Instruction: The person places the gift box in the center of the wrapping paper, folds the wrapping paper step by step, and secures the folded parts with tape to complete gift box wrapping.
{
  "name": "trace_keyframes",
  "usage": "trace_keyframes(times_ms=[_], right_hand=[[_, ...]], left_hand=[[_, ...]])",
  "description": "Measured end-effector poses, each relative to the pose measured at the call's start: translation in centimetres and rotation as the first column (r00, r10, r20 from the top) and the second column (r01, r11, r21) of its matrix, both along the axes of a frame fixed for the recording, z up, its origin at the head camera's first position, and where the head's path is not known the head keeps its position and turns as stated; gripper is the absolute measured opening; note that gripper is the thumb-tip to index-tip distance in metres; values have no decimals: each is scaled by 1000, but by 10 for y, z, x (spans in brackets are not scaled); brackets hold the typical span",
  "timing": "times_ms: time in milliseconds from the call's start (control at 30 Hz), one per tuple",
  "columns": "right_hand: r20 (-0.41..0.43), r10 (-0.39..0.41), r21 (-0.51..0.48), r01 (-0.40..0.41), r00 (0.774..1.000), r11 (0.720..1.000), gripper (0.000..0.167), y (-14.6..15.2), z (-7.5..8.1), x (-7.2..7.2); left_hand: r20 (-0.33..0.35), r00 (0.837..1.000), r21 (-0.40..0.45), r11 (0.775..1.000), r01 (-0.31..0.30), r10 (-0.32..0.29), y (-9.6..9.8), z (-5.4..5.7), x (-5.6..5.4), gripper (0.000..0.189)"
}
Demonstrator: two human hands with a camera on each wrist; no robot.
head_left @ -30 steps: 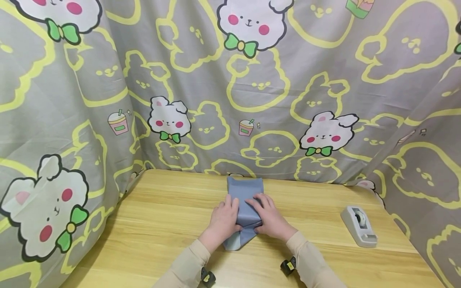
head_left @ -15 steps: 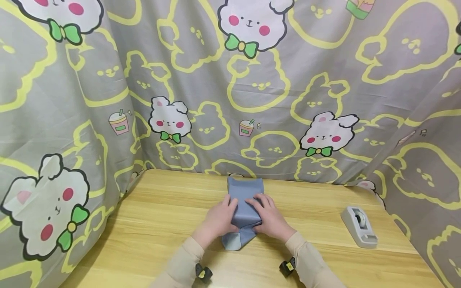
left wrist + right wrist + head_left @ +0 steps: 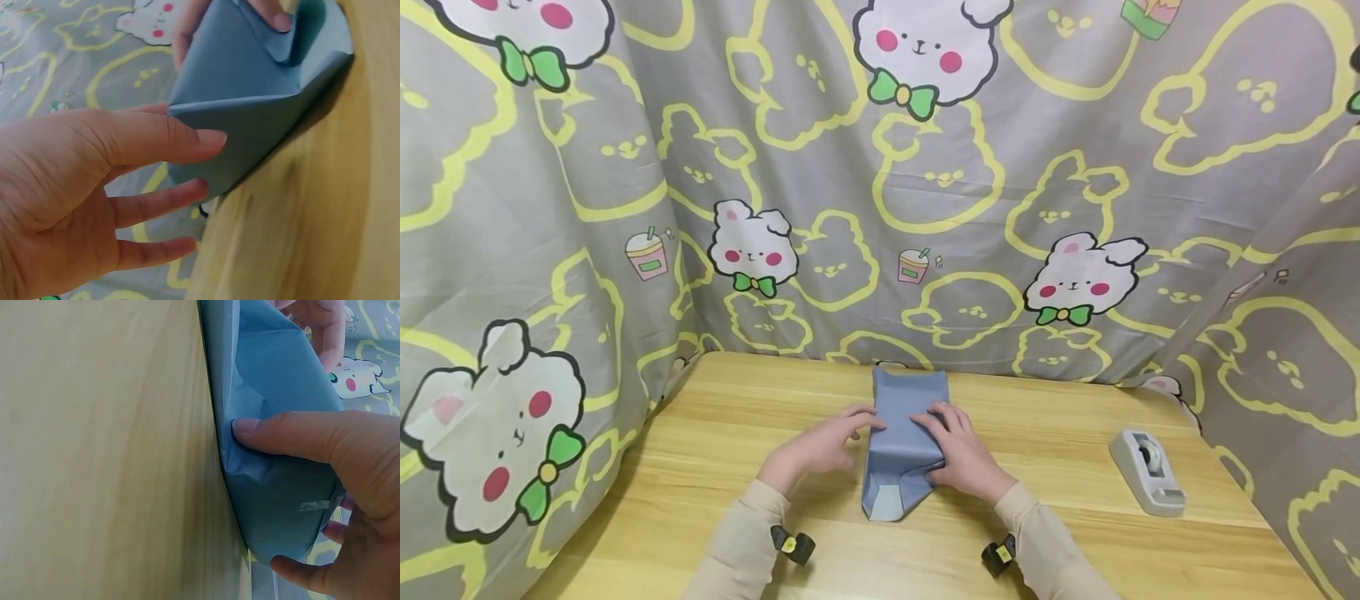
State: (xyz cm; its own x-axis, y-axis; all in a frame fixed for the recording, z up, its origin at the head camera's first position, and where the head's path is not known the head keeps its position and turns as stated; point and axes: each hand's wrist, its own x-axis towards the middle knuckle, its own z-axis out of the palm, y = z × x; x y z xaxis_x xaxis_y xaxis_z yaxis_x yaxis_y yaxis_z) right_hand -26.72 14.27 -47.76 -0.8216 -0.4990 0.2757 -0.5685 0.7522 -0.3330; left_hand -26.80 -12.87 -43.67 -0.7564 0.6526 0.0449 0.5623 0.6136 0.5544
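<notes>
A box-shaped package wrapped in blue paper (image 3: 904, 412) lies on the wooden table. At its near end the paper sticks out as a loose flap, its pale inner side (image 3: 887, 502) showing. My right hand (image 3: 966, 454) grips the package's right side; in the right wrist view the thumb (image 3: 284, 432) presses the end paper inward. A small strip of clear tape (image 3: 315, 505) shows on that side. To the left, my left hand (image 3: 816, 446) has its fingers spread, the fingertips right at the package's upper left edge. In the left wrist view its thumb (image 3: 187, 142) overlaps the left side.
A grey tape dispenser (image 3: 1150, 473) with a roll of tape stands on the right part of the table (image 3: 1045, 425). A patterned grey curtain (image 3: 835, 142) hangs behind and along both sides. Each wrist wears a black camera (image 3: 792, 543).
My left hand has let go of the package's near left corner and moved left, its fingers spreading. The flap's left part now stands uncovered. My right hand stays in place.
</notes>
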Motion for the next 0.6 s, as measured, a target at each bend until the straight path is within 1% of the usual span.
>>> trace_keyframes(times_ms=[100,167,233,333,433,500,600], right_hand=[[0,2,-10,-2,1000,1000,90,0,0,-1],[-5,3,-12,-3,1000,1000,90,0,1,-1],[-9,5,-12,-5,1000,1000,90,-1,2,0],[-9,11,-13,-11,1000,1000,90,-1,3,0],[-2,14,-17,-14,1000,1000,90,-1,3,2],[2,12,-15,-11,1000,1000,90,0,3,2],[1,4,-11,-4,1000,1000,90,1,2,2]], left_hand=[[-107,994,-55,998,-30,24,4,-4,0,80],[-183,983,-103,993,-51,32,7,-6,1,86],[-232,972,-143,987,-67,32,11,-9,1,92],[-270,962,-176,981,-81,31,15,-13,1,96],[-284,958,-184,978,-102,47,20,-18,1,96],[-306,950,-185,975,-124,63,24,-20,1,93],[-347,933,-205,964,-171,92,29,-23,0,90]])
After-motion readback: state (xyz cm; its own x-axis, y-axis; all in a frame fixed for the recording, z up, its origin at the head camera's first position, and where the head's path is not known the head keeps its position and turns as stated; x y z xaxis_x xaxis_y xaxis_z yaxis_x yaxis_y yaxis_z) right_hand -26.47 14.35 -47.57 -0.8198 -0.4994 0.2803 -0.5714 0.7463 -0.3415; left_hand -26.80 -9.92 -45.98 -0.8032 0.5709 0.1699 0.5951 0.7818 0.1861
